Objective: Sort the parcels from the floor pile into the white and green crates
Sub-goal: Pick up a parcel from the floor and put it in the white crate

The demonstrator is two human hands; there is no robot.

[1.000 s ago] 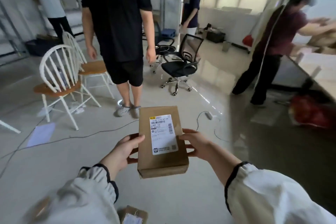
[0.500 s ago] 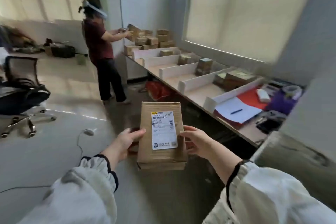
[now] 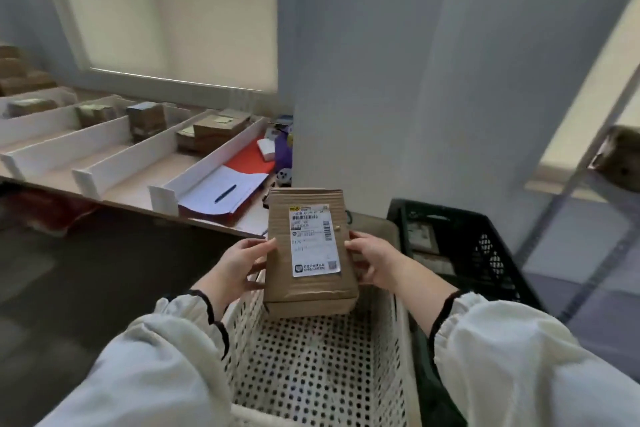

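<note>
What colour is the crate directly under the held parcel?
White crate, perforated with round holes, seen in the head view.

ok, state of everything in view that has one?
parcel: label up, held above the white crate
left hand: grips parcel's left side
right hand: grips parcel's right side
white crate: visible bottom bare
dark crate: labelled parcels inside
pen: lying on paper

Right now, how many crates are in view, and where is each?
2. The white crate is directly under the parcel that the left hand and right hand hold. The dark crate stands to its right, near the pillar. More may be hidden out of frame.
</note>
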